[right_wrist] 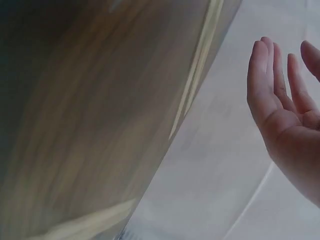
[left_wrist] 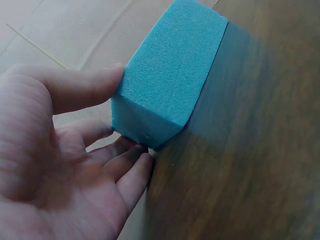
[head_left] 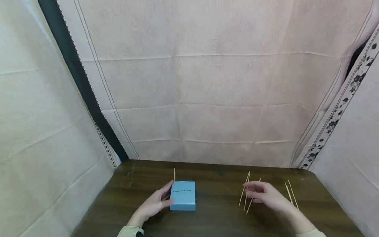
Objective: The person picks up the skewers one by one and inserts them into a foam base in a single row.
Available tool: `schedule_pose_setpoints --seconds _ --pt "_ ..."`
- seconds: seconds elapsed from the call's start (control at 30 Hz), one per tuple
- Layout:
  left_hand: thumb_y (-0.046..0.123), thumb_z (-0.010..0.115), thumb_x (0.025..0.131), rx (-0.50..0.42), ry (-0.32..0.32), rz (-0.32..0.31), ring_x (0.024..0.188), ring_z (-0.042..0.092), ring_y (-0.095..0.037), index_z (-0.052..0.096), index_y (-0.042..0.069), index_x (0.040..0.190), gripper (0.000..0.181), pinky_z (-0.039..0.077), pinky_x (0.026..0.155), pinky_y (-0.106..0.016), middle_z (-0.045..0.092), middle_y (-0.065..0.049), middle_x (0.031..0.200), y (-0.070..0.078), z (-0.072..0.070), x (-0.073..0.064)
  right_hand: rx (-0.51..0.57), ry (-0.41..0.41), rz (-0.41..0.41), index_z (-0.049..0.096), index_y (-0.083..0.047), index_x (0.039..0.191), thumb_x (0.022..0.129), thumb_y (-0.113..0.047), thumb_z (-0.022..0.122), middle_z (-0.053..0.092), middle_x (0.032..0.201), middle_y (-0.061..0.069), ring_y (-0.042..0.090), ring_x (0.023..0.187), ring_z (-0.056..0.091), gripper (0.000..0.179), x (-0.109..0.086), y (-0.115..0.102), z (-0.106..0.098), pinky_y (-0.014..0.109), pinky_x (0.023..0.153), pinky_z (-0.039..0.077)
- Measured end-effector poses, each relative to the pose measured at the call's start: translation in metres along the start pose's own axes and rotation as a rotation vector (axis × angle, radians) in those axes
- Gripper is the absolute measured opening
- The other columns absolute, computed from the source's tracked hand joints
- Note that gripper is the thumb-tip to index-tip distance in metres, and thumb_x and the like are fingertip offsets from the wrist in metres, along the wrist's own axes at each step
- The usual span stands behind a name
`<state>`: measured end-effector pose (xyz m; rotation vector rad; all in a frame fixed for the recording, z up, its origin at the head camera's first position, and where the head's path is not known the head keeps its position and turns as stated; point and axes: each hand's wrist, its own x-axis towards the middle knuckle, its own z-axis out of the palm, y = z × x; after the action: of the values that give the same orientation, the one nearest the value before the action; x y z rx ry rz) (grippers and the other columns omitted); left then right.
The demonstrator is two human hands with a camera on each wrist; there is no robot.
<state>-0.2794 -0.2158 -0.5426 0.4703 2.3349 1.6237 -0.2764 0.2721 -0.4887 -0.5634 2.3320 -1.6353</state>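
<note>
A light blue foam block (head_left: 184,200) with a row of small dark marks on its top lies on the brown table. My left hand (head_left: 156,201) holds its left side, the thumb at the near corner and the fingers along the side; the left wrist view shows the thumb pressed to the block (left_wrist: 172,60). One thin wooden stick (head_left: 174,175) shows at the block's far left corner. My right hand (head_left: 265,195), fingers loosely bent and holding nothing, hovers over three wooden sticks (head_left: 241,194). In the right wrist view this hand (right_wrist: 285,105) has its fingers apart from the sticks.
Two more thin sticks (head_left: 288,192) lie to the right, close to my right forearm. The wooden table (head_left: 216,217) has rounded far corners. Pale cloth (head_left: 213,98) hangs behind it and on both sides, with a dark strip (head_left: 86,85) at the left.
</note>
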Motion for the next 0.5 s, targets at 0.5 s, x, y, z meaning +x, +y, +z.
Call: schedule_pose_setpoints --seconds 0.5 --pt "0.021 0.073 0.102 0.017 0.007 0.002 0.158 0.023 -0.047 0.026 0.008 0.170 0.083 0.026 0.125 -0.063 0.019 -0.025 0.175 0.002 0.002 0.002 -0.094 0.181 0.277 0.054 0.019 0.138 0.107 -0.012 0.064 0.071 0.127 0.030 0.004 0.098 0.071 0.045 -0.063 0.056 -0.128 0.035 0.084 0.064"
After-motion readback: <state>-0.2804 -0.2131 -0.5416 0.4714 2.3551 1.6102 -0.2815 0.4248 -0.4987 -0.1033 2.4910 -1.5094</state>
